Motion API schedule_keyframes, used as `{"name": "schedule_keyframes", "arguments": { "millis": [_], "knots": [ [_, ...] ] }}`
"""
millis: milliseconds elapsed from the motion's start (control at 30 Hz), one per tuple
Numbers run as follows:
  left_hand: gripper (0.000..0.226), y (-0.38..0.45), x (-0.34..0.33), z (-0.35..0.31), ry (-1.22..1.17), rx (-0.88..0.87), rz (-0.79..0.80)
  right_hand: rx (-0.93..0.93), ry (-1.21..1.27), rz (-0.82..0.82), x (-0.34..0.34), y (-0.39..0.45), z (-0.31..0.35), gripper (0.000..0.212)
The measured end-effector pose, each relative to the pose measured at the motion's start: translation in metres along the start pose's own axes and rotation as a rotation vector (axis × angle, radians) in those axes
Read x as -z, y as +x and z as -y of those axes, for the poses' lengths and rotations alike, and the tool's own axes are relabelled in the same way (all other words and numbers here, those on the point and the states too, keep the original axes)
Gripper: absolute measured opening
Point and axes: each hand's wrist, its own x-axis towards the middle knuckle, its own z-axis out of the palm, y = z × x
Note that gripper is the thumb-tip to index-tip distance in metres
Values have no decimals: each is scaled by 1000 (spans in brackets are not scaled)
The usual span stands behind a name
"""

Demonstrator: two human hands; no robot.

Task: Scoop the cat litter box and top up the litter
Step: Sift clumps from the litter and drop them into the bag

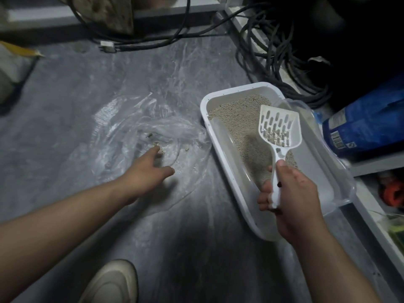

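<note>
Dim grey floor point(65, 119) underfoot, black cables point(273, 68) looped along the wall in the upper right of the frame. Far left, a pale bag with a yellow flap point(15, 62) sits half out of view; at the bottom edge, a cream shoe point(111, 283). Moving right, a clear plastic bag point(140, 127) lies spread flat at centre, a few clumps point(160, 149) already in it, laid open, I'd judge, to catch the waste. The left hand point(146, 173) reaches onto it, fingers straight and loosely spread, pressing or smoothing the film rather than gripping. Right of that, the white litter box point(220, 154) holds beige litter point(240, 119), a clear lid or liner point(336, 182) resting askew across its far side. The right hand point(293, 197) is wrapped round the handle of the white slotted scoop point(277, 127), held tilted above the litter so loose grains sift back. At the right edge, a blue litter bag point(367, 121) waits for the top-up.
</note>
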Motion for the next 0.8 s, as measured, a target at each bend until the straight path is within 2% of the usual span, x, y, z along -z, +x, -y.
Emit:
{"name": "schedule_keyframes", "arguments": {
  "millis": [67, 167, 467, 633, 800],
  "knots": [
    [73, 0, 3, 7, 6, 24, -19, -1, -7, -7, -2, -2, 2, 22],
    [83, -1, 4, 10, 15, 50, -20, 5, -36, -17, -2, -2, 3, 20],
    [86, -2, 4, 9, 26, 70, -21, 23, -115, -15, 0, -5, 2, 23],
    [74, -3, 5, 10, 7, 65, -33, 21, -56, 4, 0, -8, 6, 23],
    [66, -1, 7, 12, -16, 50, -69, 11, 33, 100, -17, -22, 12, 23]
  ]
}}
